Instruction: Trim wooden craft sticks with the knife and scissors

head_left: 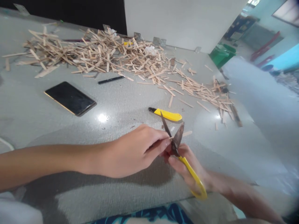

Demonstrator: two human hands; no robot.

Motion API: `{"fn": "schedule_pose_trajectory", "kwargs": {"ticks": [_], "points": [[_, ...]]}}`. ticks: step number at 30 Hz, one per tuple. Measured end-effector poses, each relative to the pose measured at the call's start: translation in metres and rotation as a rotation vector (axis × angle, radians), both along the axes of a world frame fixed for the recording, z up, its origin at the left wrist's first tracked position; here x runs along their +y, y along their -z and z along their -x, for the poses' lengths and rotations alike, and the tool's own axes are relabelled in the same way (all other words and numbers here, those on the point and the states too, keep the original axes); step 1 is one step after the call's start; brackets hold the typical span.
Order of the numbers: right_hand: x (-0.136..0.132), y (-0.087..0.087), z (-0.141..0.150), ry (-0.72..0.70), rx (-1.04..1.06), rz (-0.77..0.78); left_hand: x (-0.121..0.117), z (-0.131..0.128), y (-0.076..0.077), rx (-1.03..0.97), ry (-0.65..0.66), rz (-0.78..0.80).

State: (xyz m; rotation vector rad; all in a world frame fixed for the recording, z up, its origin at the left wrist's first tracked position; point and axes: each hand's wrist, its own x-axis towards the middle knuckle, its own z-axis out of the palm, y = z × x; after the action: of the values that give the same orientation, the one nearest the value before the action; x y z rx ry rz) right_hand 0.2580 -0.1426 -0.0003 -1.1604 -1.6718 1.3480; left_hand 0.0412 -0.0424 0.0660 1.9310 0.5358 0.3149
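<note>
My left hand (140, 149) is closed, its thumb and fingertips pinching a thin wooden stick (187, 133). That stick passes between the spread blades of yellow-handled scissors (191, 172), and its far end sticks out to the right. The scissors are in my right hand (187, 165), whose fingers are wrapped about the handle and partly hidden behind it. The blades look dark and stained and point away from me. Just beyond them, a yellow utility knife (168, 115) with a black end lies on the grey table (116, 124).
A long heap of wooden sticks (98, 56) spreads along the back of the table, trailing to a smaller pile (210, 93) at right. A black phone (70, 98) and a black pen (111, 80) lie at left. Past the table's right side stands a green bin (222, 54).
</note>
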Motion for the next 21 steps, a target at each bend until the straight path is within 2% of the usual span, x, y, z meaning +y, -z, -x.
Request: {"fn": "schedule_pose_trajectory", "kwargs": {"ticks": [8,21], "points": [[-0.0018,0.0085,-0.0014,0.032,0.033,-0.007,-0.0010,-0.0010,0.0002,-0.006,0.001,0.014],[-0.0017,0.0039,0.0023,0.033,0.042,0.024,-0.0052,-0.0025,0.0002,0.001,-0.020,0.066]]}}
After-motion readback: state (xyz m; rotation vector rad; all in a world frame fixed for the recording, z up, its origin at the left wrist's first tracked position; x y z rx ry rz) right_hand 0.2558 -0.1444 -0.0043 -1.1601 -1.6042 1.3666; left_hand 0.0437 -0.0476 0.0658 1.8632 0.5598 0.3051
